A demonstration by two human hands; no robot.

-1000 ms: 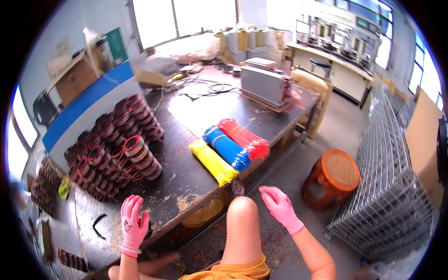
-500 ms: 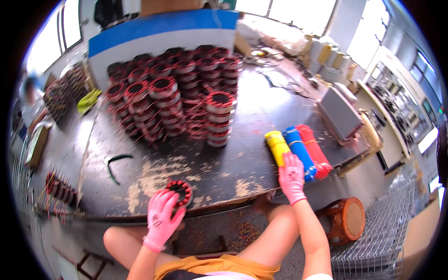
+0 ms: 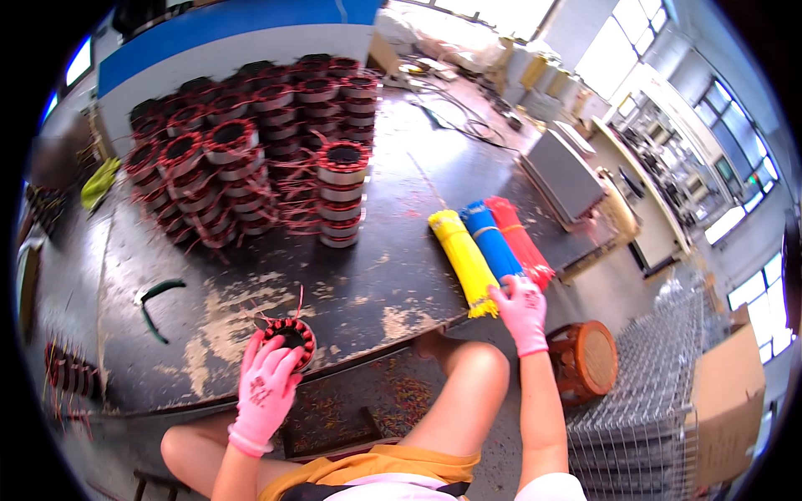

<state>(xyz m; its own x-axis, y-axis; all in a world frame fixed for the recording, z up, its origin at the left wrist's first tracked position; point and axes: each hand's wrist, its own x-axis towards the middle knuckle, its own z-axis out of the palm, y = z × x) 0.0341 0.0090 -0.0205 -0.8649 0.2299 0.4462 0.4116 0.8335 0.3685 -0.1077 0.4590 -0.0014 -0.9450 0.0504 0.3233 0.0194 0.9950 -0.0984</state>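
My pink-gloved left hand point(image 3: 267, 384) grips a motor stator point(image 3: 307, 351) at the table's front edge, fingers over its rim and opening. The stator is a ring with red windings, and thin lead wires stick up from it. On the right, three tied bundles of thin wires or tubes lie side by side: yellow point(image 3: 462, 259), blue point(image 3: 491, 242) and red point(image 3: 522, 242). My right hand point(image 3: 525, 316), also gloved in pink, has its fingertips closed at the near end of the blue bundle. Whether a single strand is pinched there is too small to tell.
Stacked stators point(image 3: 242, 159) fill the back left of the dark table point(image 3: 401, 250). Green-handled cutters point(image 3: 154, 305) lie at left, near another row of stators point(image 3: 73, 371). A grey box point(image 3: 564, 179) stands back right; a wooden stool point(image 3: 593, 359) and wire mesh cages point(image 3: 639, 401) are beside me.
My right hand has gone from lying over the yellow and blue bundles to the blue bundle's near end. My left hand keeps hold of the stator. The view has swung right.
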